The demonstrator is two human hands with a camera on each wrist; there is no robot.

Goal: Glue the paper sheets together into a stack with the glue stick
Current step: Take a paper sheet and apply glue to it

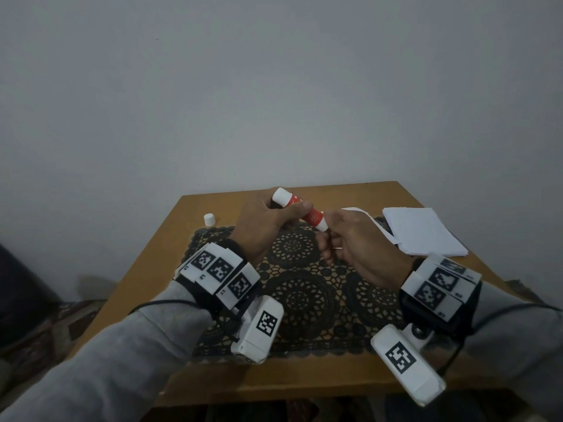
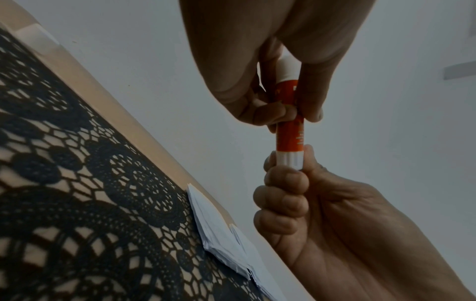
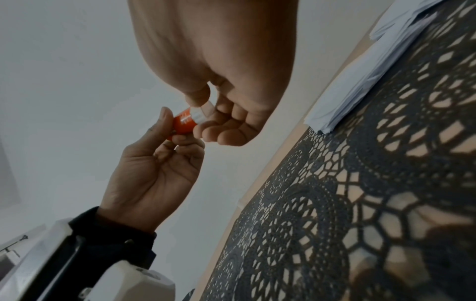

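A wooden table (image 1: 146, 257) stands against a pale wall (image 1: 274, 86), and everything else is placed from it. A black lace mat (image 1: 304, 287) covers the table's middle, running toward the near edge. At the table's far right, a stack of white paper sheets (image 1: 423, 231) lies partly on the mat's corner and partly on bare wood; one loose sheet (image 1: 364, 214) curls up at the stack's left side.

Above the mat, off the table surface, both hands meet around the glue stick (image 1: 304, 213). The left hand (image 1: 268, 223) wraps its fingers and thumb round the red barrel, near the white upper end that points toward the wall. The right hand (image 1: 356, 242) pinches the white ribbed base between thumb and forefinger, its other fingers curled under. In the left wrist view the stick (image 2: 289, 126) stands nearly straight between the two hands, the base seated in the right hand's fingertips (image 2: 288, 179).

Smallest, a white cap (image 1: 210, 219) stands alone on bare wood at the table's far left, well apart from the hands.
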